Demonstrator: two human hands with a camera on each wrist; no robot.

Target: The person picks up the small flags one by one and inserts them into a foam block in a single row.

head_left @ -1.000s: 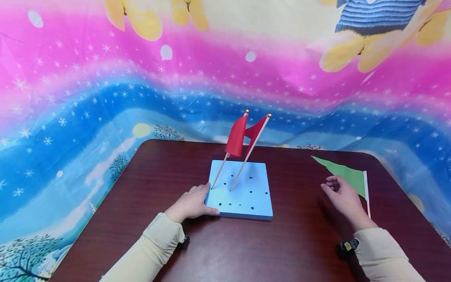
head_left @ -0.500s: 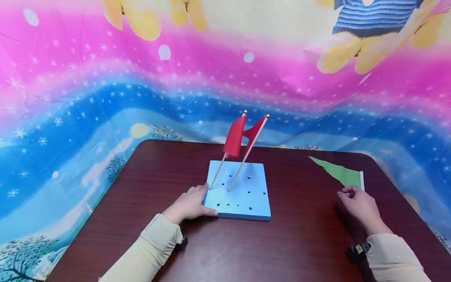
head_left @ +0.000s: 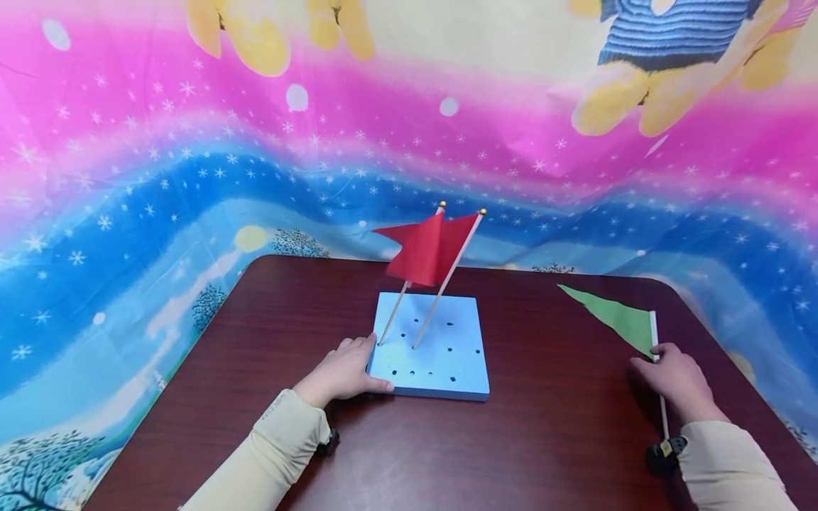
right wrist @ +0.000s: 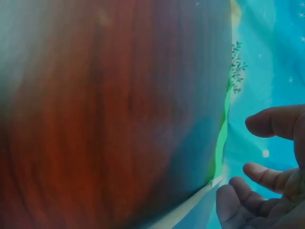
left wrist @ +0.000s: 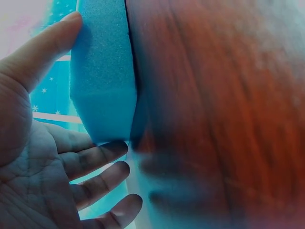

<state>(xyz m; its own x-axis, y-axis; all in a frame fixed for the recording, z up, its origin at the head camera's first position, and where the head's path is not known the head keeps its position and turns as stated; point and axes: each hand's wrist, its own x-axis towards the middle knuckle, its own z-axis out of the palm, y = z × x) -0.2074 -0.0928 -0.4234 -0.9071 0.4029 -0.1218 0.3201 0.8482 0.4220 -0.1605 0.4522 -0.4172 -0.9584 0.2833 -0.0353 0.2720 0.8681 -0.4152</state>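
My left hand rests at the near-left corner of a light blue foam board with small holes. Its thumb touches the near edge, and the loosely extended fingers lie along the left side. Two red pennant flags, one on the left and one on the right, stand tilted in holes of the board. At the right, a green pennant flag lies on the table, its pole running under my right hand. In the right wrist view, a gap shows between thumb and fingers, with the pole beside the fingertips.
The dark brown wooden table has rounded far corners. A colourful printed cloth hangs behind and around it. A dark device is strapped at the right wrist.
My right hand has moved rightward and nearer to me, from beside the green flag onto its pole. The left red pennant's cloth has swung out to the left. My left hand stays at the board.
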